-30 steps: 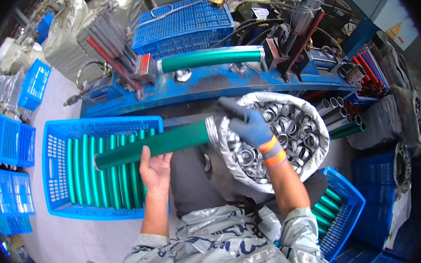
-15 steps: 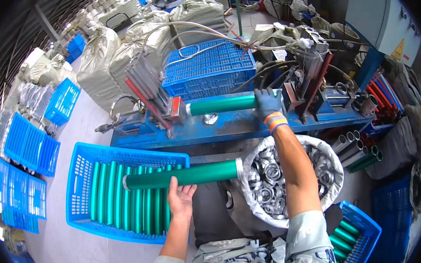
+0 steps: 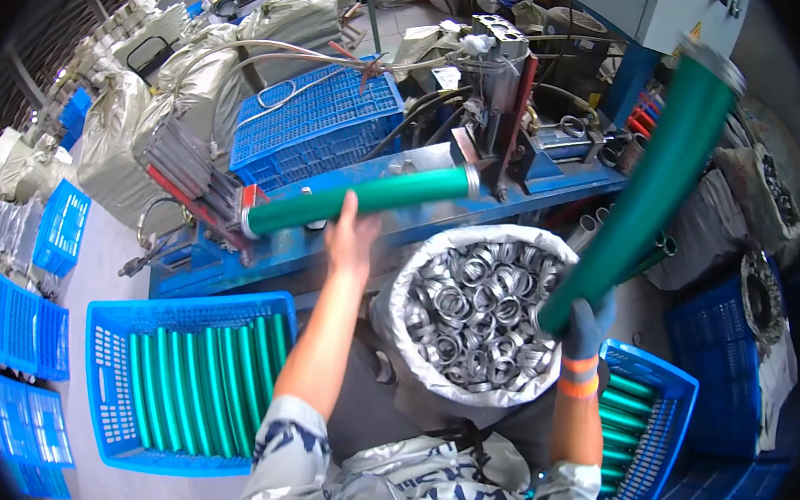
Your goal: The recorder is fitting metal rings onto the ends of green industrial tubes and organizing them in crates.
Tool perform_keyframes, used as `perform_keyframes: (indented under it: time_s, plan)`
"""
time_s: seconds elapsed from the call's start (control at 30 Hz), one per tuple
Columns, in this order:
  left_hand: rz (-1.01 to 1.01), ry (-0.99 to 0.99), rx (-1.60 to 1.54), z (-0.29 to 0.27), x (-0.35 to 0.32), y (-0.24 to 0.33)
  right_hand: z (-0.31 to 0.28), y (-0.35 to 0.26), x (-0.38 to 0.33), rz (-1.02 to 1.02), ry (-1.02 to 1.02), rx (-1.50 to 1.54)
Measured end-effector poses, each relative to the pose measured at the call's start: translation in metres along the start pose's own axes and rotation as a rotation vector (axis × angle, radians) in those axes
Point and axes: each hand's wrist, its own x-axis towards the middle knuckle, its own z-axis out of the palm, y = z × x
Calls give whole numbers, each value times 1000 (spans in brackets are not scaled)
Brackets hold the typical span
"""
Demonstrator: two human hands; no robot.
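Observation:
My bare left hand (image 3: 352,239) holds a green tube (image 3: 367,197) from below, at the blue bench machine (image 3: 401,241). This tube has a silver metal ring at each end; its left end meets the left clamp head (image 3: 250,199), and its right end is near the right clamp block (image 3: 472,152). On the right, my gloved right hand (image 3: 589,329) grips a second green tube (image 3: 646,199) near its lower end. That tube stands tilted, its upper end toward the grey cabinet, with a silver ring on top. Below it sits a white-lined tub of metal rings (image 3: 482,308).
A blue crate of green tubes (image 3: 95,358) stands at left, another blue crate (image 3: 677,432) with tubes at right. Behind the bench are stacked blue crates (image 3: 316,126) and wrapped sacks (image 3: 119,124). A grey cabinet (image 3: 616,9) stands at far right.
My left hand has raised its tube from above the left crate to the machine. My right hand has taken the other tube off the machine and swung it right. The view has shifted right.

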Motion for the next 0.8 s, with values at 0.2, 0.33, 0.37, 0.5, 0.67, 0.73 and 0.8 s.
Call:
perform_keyframes:
  time_s: [0.2, 0.33, 0.37, 0.5, 0.67, 0.73, 0.8]
  plan:
    - [-51, 203, 69, -14, 121, -24, -54, -53, -86, -25, 62, -112]
    - [-76, 218, 83, -22, 128, -43, -67, -81, -111, -15, 172, -153]
    - [-98, 213, 118, -25, 129, -41, -77, -79, -114, -31, 152, -180]
    - [-148, 171, 186, -31, 126, -35, -83, -69, -121, 17, 91, -134]
    - [-158, 196, 176, -49, 90, -19, -61, -51, -125, 123, 91, 14]
    - [-163, 175, 220, -53, 56, -27, -76, -47, -135, 156, 118, 45]
    - [48, 102, 342, -54, 11, -37, -94, -52, -147, 139, 236, -111]
